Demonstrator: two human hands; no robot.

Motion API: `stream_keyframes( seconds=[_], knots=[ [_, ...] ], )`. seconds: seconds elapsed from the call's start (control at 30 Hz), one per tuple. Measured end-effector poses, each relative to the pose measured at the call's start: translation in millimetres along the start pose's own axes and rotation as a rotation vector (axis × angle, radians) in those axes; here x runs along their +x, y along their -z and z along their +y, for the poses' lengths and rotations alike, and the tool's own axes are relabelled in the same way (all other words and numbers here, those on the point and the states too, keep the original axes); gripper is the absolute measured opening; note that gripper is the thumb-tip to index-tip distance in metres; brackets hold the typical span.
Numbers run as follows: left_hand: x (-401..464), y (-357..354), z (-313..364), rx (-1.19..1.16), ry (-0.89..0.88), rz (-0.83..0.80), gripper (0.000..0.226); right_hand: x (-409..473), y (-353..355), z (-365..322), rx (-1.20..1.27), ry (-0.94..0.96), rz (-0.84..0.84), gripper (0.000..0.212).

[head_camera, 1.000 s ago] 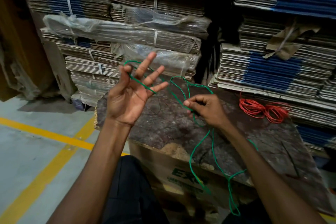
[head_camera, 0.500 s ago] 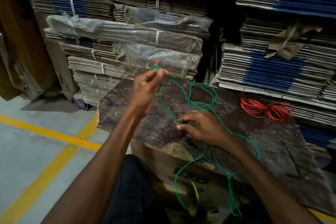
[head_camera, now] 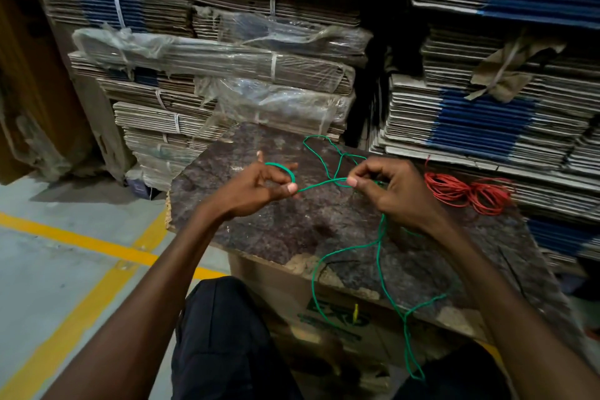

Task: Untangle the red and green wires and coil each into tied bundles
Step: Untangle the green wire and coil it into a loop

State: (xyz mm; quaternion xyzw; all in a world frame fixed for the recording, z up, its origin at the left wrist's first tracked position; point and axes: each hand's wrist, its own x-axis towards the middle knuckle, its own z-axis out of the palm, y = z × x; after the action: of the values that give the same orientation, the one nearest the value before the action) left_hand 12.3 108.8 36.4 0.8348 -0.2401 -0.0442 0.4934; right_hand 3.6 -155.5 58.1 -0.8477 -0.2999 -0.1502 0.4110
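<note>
Nearest the camera: dark trousers (head_camera: 224, 344) at bottom of frame; person appears seated at the counter (head_camera: 279, 230), a dark mottled board resting on a printed cardboard box (head_camera: 337, 318). The print on the box is only partly legible.

Green wire (head_camera: 380, 256): slack tail hangs off the counter's near edge in long loose loops, down past the box. The lowest loop ends near the bottom of frame; the free end cannot be made out.

Left hand (head_camera: 250, 187): fingers curled, thumb and forefinger pinching the wire where a small green coil closes. The coil sits round the raised fingers, presumably so they serve as a former while turns are added. How many turns are on it cannot be counted.

Right hand (head_camera: 394, 191): fingers curled, thumb and forefinger pinching the wire just right of the left hand. A short taut span runs between the two pinches. Judgement: the right hand feeds and tensions, the left winds.

Beyond the hands, further green loops lie on the counter; one crossing behind the right thumb may be a remaining tangle, hard to tell.

Red wire (head_camera: 467, 193): well apart, on the counter's far right, already gathered in a loose bundle cinched near the middle. Whether it is properly tied is unclear.

Background: stacks of flattened cartons (head_camera: 227, 75), some under plastic wrap. Floor at left carries yellow lines (head_camera: 81, 240).
</note>
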Motion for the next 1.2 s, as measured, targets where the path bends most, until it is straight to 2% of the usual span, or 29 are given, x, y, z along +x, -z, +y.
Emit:
stream_keyframes(
  seconds=[0.1, 0.3, 0.43, 0.57, 0.67, 0.77, 0.9, 1.03, 1.13, 1.2],
  knots=[
    [-8, 0, 6, -0.038, 0.051, -0.164, 0.02, 10, 0, -1, -0.047, 0.06, 0.086, 0.008],
    [-26, -10, 23, -0.311, 0.057, -0.373, 0.019, 25, -6, -3, -0.102, 0.141, 0.185, 0.007],
    [-36, -11, 26, -0.578, -0.057, -0.4, 0.021, 30, -9, 3, 0.025, 0.08, 0.206, 0.011],
    [-39, -13, 24, -0.904, -0.203, -0.392, 0.015, 30, -14, 16, 0.089, 0.013, 0.089, 0.016],
    [-37, -15, 28, -1.058, -0.249, -0.324, 0.013, 27, -19, 31, 0.122, -0.049, 0.014, 0.024],
    [-33, -15, 31, -1.156, -0.261, -0.24, 0.015, 19, -25, 44, 0.133, -0.12, -0.072, 0.015],
    [-24, -15, 30, -1.251, -0.307, -0.132, 0.013, 7, -40, 53, 0.126, -0.18, -0.164, 0.022],
    [-13, -12, 37, -1.237, -0.359, 0.021, 0.008, -6, -51, 49, -0.024, -0.183, -0.274, 0.033],
    [-2, -6, 39, -1.267, -0.362, 0.144, 0.01, -14, -54, 40, -0.085, -0.203, -0.37, 0.032],
    [6, -1, 39, -1.278, -0.347, 0.237, 0.013, -18, -54, 34, -0.216, -0.139, -0.405, 0.034]
  ],
)
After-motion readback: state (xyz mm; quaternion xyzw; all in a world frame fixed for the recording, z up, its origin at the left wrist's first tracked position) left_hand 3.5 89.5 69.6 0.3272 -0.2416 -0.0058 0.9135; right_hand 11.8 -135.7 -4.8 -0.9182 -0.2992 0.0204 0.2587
